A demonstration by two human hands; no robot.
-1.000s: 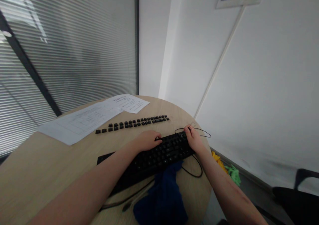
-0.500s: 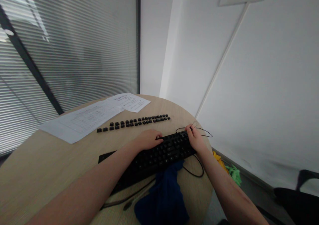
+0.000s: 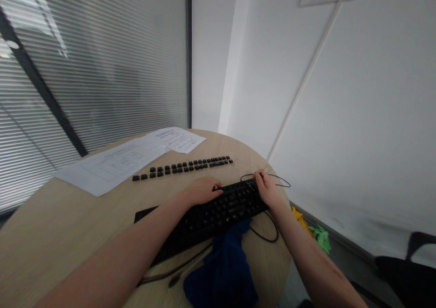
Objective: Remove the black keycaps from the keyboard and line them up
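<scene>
A black computer keyboard [image 3: 218, 215] lies at a slant near the front of the round table. My left hand [image 3: 203, 191] is closed on its far edge, thumb on top and some fingertips hidden behind. Over the keyboard's right end, my right hand [image 3: 265, 187] is pinched around a small wire keycap puller [image 3: 266, 170], whose thin loop sticks up past the fingers. Loose black keycaps [image 3: 185, 167] stand in two rows beyond the keyboard. A blue cloth [image 3: 223, 271] lies at the keyboard's near side, partly against it.
Printed paper sheets [image 3: 126, 160] cover the table's far left. A black cable [image 3: 269, 240] loops at the table's right edge [image 3: 288, 249]. Yellow and green items [image 3: 319, 239] lie on the floor by the wall. A dark chair [image 3: 405, 271] stands at the lower right.
</scene>
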